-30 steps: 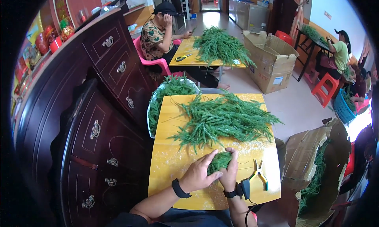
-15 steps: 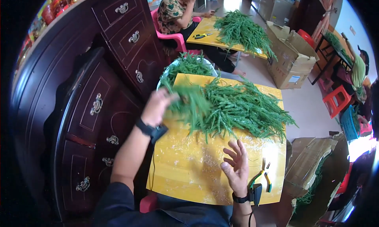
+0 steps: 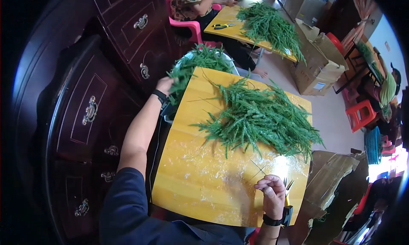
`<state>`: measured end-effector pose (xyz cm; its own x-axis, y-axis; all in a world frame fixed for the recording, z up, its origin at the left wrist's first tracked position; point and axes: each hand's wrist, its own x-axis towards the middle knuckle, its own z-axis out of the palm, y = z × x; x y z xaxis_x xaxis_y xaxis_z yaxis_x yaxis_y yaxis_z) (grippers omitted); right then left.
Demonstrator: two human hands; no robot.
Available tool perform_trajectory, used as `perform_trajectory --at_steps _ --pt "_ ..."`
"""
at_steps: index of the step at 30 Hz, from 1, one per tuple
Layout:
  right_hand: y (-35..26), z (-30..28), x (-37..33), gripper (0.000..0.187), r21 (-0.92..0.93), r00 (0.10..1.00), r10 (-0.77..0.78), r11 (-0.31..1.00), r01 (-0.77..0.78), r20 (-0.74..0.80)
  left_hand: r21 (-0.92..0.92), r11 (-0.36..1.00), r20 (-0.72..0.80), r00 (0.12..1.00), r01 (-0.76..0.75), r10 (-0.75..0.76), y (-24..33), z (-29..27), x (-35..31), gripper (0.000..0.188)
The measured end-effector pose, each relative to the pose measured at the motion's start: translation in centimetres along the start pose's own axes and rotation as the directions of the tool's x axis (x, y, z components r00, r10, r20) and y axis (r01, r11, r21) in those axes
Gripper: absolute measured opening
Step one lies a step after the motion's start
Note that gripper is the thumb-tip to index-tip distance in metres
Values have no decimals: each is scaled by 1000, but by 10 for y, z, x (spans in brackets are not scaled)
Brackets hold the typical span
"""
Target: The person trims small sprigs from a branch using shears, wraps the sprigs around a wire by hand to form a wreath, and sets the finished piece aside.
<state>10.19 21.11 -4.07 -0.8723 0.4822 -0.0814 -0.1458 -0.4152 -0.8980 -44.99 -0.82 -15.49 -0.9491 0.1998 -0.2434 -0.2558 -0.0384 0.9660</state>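
My left hand point(image 3: 165, 86) is at the near left rim of a white tub point(image 3: 231, 62), its fingers closed on an artificial pine sprig point(image 3: 181, 79) that is slightly blurred against the other greenery there. Over the near right part of the yellow table point(image 3: 204, 172), my right hand point(image 3: 273, 196) has thumb and fingertips pinched together. Thin crossed wire point(image 3: 261, 170) runs up to those fingertips. Beyond it lies a big heap of green artificial pine sprigs point(image 3: 264, 117). Pliers point(image 3: 288, 189) lie beside my right hand, partly hidden behind it.
Dark wooden drawers point(image 3: 91, 113) stand close on the left. A torn cardboard box point(image 3: 332, 176) is at the right. Ahead, a person point(image 3: 191, 6) sits at another yellow table with a pine heap point(image 3: 272, 29) and pliers point(image 3: 223, 26). A second carton point(image 3: 319, 70) stands beyond.
My left hand has carried the sprig from over the table left to the tub. My right hand has gone from spread fingers to a pinch, moving slightly right and nearer me. The view has shifted.
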Motion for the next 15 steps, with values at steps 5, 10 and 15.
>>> perform_trajectory --at_steps 5,10,15 --pt "6 9 4 36 -38 998 62 997 -63 -12 961 270 22 989 -60 144 -62 1 10 32" --pt "6 19 3 25 -186 994 83 978 -96 -76 890 414 28 929 -190 368 -69 -7 12 41" --pt "4 18 2 20 -592 991 -56 805 -29 -125 247 967 106 994 -62 36 21 -17 -48 22"
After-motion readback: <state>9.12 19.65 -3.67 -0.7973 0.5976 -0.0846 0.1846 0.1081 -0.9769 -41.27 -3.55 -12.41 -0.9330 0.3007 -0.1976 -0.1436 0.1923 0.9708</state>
